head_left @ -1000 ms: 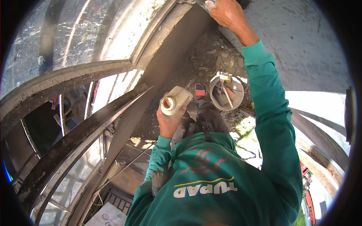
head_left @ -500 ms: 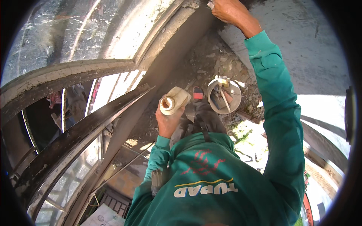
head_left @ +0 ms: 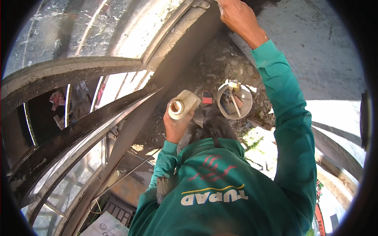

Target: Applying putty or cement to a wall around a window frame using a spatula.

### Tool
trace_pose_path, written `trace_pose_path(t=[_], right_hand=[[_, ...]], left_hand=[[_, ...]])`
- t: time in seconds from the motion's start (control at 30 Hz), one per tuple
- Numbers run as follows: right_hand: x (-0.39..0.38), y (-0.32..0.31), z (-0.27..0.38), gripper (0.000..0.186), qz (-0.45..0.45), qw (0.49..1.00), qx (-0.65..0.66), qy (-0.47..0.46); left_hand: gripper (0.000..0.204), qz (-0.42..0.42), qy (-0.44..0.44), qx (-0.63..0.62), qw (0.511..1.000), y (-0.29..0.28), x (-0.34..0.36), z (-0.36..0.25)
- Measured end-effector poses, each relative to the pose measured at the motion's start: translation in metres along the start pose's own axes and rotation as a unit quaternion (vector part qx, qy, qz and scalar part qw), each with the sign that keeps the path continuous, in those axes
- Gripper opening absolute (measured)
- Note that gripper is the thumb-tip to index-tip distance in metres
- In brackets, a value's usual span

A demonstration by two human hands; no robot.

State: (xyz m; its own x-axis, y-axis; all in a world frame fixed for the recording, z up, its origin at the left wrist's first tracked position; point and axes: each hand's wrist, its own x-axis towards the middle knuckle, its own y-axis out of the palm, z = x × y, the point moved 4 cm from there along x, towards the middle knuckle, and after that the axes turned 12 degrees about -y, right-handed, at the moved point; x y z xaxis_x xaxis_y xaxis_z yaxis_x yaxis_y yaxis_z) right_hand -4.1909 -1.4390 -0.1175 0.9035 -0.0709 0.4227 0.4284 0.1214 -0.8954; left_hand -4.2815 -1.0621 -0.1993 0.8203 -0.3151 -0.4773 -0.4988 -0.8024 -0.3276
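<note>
My left hand [head_left: 175, 128] is closed round a pale plastic jug [head_left: 189, 102] with an open, uncapped mouth, held upright in front of my legs. My right hand [head_left: 236, 19] is raised at the upper edge of the view beside a weathered window frame [head_left: 167, 31], its fingers closed on something small and pale that I cannot make out. A paintbrush [head_left: 162, 190] shows against my left forearm, bristles upward. Below, beside my foot in a red-and-black sandal [head_left: 207, 97], stands a round bucket [head_left: 246, 106] holding several tools.
Cloudy glazing [head_left: 59, 35] fills the upper left. A dark board [head_left: 78, 137] slants along the left near barred openings. A grey wall [head_left: 323, 59] rises on the right. Rubble covers the ground [head_left: 208, 67]; a pale sheet [head_left: 102, 226] lies at lower left.
My right arm has shifted a little rightward since a second ago, and the hand has moved slightly up, then down along the top edge. The jug stays in my left hand, barely moved.
</note>
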Motion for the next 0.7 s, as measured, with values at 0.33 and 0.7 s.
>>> trace_pose_path(t=[0.33, 0.7], right_hand=[[0.014, -0.015, -0.01, 0.023, 0.081, 0.994, 0.063, 0.027], [-0.041, 0.017, 0.005, 0.023, -0.071, 0.95, 0.08, 0.293]], left_hand=[[0.05, 0.009, -0.003, -0.026, 1.0, -0.009, -0.009, 0.016], [0.062, 0.079, 0.03, -0.015, 0.996, -0.045, 0.002, 0.008]])
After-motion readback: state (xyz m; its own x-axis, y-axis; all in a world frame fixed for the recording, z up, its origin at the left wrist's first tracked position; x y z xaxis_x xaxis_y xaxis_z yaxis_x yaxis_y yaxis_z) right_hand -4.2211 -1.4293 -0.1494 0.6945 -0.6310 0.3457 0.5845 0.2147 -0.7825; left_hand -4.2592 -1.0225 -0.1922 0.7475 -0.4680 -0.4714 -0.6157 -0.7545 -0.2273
